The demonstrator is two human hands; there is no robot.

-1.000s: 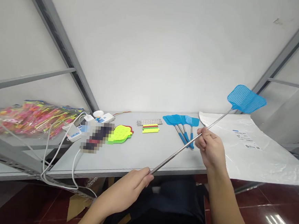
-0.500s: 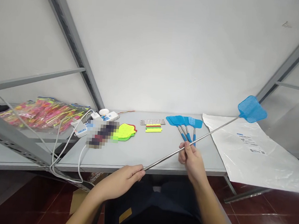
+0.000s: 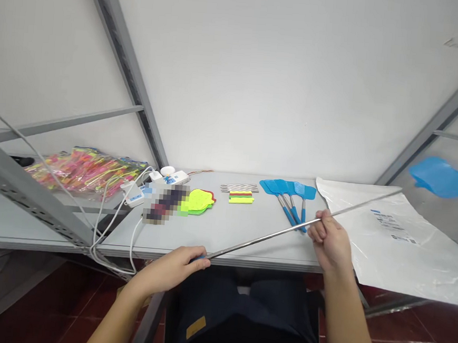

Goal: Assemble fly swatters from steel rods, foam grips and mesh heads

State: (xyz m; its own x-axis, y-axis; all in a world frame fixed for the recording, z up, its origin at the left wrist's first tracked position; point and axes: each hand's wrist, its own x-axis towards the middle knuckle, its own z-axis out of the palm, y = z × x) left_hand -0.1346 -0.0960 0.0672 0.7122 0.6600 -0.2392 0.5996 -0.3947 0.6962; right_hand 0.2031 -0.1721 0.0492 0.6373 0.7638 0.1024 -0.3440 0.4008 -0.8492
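I hold a long telescopic fly swatter across the front of the grey table (image 3: 227, 235). My left hand (image 3: 174, 267) is closed round its blue handle end at the table's front edge. My right hand (image 3: 329, 240) pinches the silver rod (image 3: 263, 237) further up. The rod runs up to the right, and the swatter's blue head (image 3: 442, 178) is blurred at the far right over a clear plastic bag (image 3: 405, 243). Several short blue swatters (image 3: 290, 195) lie on the table just left of my right hand.
Yellow-green swatter heads (image 3: 201, 201), a stack of coloured handles (image 3: 241, 196) and a row of metal rods (image 3: 239, 187) lie mid-table. White power strips with cables (image 3: 148, 183) and a bag of bright swatters (image 3: 82, 168) sit left. Grey shelf struts (image 3: 126, 68) slant on both sides.
The rod has grown longer between my hands. My right hand slid right along it, and the blue head swung further right and lower. My left hand stayed at the handle.
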